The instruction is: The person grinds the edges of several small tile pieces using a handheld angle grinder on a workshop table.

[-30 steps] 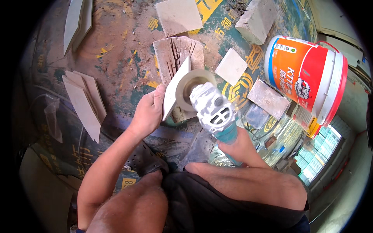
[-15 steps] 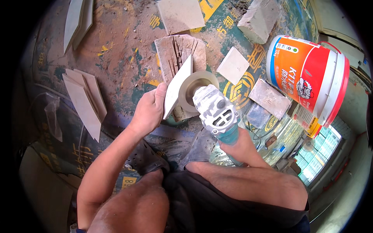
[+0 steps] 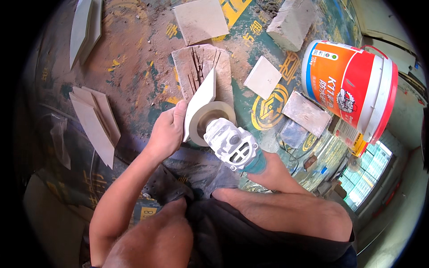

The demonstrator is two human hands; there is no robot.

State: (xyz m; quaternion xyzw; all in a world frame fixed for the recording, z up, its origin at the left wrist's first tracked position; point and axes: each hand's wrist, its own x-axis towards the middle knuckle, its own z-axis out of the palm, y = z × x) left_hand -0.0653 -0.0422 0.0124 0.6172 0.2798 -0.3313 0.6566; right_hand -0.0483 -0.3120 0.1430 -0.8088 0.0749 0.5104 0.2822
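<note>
Left of the disc (image 3: 208,115), the left hand (image 3: 167,128) clamps a forward-slanting tile (image 3: 202,95); the right hand (image 3: 269,171) grips the grinder (image 3: 231,144).

Building site: grinder (image 3: 230,142), dusty floor (image 3: 134,58)

Two hands: one left hand (image 3: 166,130), one right hand (image 3: 270,172). One grinder (image 3: 233,143). One tile in hand (image 3: 203,94); two lying singly, a far tile (image 3: 201,21) and a smaller tile (image 3: 262,77) to the right. Two tile stacks on the left, a far stack (image 3: 84,33) and a nearer stack (image 3: 94,118) (pieces within overlap, hard to count). One scored block (image 3: 184,66). One bucket (image 3: 348,87).
</note>
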